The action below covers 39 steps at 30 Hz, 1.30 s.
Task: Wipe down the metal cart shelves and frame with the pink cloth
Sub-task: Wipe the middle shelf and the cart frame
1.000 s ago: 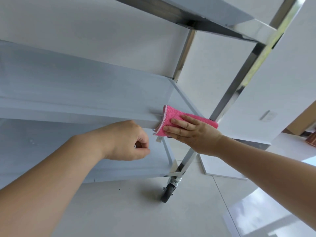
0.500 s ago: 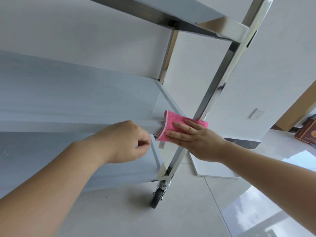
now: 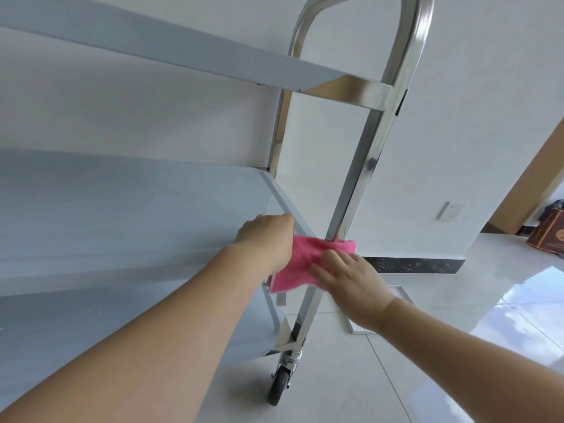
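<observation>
Pink cloth (image 3: 308, 264): one; two hands pressing.

The metal cart (image 3: 360, 184) stands on a pale, glossy tiled floor (image 3: 396, 377), carried at the near corner by a small dark caster wheel (image 3: 279, 387) under the shiny upright post (image 3: 351, 203). Three grey shelves show – the top shelf (image 3: 171, 53), the middle shelf (image 3: 128, 209) and the bottom shelf (image 3: 106, 325) (its surface has a few faint specks). A pink cloth (image 3: 308, 264) lies against the corner where the middle shelf's rim meets the post, draped over the edge, with a small tag hanging below it. On the floor beside the cart lies a flat white panel (image 3: 363, 328) – and farther right, by the doorway, a brown box (image 3: 547, 236).
</observation>
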### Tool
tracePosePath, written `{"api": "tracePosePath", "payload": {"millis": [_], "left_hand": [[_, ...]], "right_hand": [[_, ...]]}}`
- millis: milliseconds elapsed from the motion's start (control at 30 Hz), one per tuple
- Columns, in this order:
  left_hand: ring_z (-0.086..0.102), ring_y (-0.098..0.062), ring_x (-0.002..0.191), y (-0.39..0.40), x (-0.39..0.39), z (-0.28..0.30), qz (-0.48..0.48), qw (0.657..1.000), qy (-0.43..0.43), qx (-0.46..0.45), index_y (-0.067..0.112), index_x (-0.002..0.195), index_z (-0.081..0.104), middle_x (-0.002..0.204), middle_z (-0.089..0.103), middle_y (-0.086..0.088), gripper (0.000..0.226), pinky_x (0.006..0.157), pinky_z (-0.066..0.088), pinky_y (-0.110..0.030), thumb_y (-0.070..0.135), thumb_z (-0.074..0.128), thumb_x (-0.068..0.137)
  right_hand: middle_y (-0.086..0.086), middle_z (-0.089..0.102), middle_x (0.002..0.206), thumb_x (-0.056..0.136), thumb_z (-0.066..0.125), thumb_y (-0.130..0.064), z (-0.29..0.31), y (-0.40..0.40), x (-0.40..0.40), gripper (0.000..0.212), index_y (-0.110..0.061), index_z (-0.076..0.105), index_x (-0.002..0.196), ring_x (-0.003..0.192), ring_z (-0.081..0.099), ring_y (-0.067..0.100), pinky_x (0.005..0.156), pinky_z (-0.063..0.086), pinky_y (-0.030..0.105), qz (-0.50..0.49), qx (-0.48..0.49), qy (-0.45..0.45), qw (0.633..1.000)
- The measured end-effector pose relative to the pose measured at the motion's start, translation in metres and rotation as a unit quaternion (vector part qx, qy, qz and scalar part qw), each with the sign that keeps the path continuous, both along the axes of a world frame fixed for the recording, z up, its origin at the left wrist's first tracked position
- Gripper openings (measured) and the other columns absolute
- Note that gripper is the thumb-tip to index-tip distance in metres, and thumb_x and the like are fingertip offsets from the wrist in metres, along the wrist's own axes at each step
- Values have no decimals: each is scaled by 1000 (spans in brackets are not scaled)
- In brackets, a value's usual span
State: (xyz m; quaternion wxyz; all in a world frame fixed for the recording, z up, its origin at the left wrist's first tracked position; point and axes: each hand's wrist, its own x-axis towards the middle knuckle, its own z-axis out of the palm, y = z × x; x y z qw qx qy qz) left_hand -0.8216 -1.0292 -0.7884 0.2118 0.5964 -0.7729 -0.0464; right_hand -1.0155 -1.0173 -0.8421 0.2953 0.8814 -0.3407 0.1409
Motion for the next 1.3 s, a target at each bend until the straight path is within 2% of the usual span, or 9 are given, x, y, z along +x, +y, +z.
{"api": "tracePosePath", "payload": {"millis": [67,200,367,600,800,900,1000,1133,1300], "left_hand": [[54,-26,83,1,-2,0,-23,999,16,-15,16,84,50,94,60,-6,13,73,48,-39,5,44,85],[53,-23,81,8,0,2,-69,996,49,-38,18,78,51,96,55,-3,19,74,49,-37,2,43,85],[53,-18,81,33,17,-1,-97,989,85,-72,18,84,58,97,53,4,11,74,48,-35,15,48,87],[52,-18,71,53,37,-14,-92,981,136,-100,12,82,58,85,55,2,12,68,47,-34,5,49,83],[47,-13,69,52,28,-14,-107,982,131,-83,16,95,55,97,56,2,13,68,41,-25,24,57,85],[53,-16,82,45,-2,-6,-104,984,146,-20,15,105,46,99,55,1,46,69,43,-26,42,69,75],[56,-20,74,38,-38,1,-98,981,167,28,13,95,45,87,59,-2,44,57,44,-27,41,71,74],[56,-26,73,32,-61,10,-73,987,132,-56,17,78,43,83,57,-5,17,58,41,-33,22,56,87],[48,-13,58,22,-56,42,-45,966,210,-147,17,80,45,69,52,1,14,45,28,-21,15,41,93]], "right_hand": [[7,58,80,76,64,-2,-8,6,1,16,-8,58,89,61,58,30,48,46,36,-77,83,-135,984],[-1,50,103,91,50,-32,-25,16,8,24,-16,44,108,87,51,17,71,42,30,-206,197,-425,859],[-3,56,113,95,41,-35,-21,1,41,27,-21,46,118,96,50,12,78,37,26,-205,294,-575,736],[-12,60,103,93,51,-35,-34,1,52,35,-24,49,126,101,55,14,86,43,23,-184,222,-742,605],[-3,67,111,90,60,-29,-11,0,28,31,-19,61,119,109,58,14,102,42,32,-190,180,-753,604],[-1,70,105,88,61,-28,21,-7,26,23,-19,67,109,102,62,13,97,46,31,-174,135,-769,600],[-3,72,90,88,61,-24,46,-12,26,14,-17,70,97,90,66,13,88,50,27,-151,111,-792,581],[-14,72,70,86,63,-21,67,-8,18,13,-25,69,75,70,66,-1,67,50,9,-97,93,-811,569],[0,70,74,85,65,-27,93,-4,8,11,-27,63,74,69,63,10,68,51,24,-77,62,-801,590]]}}
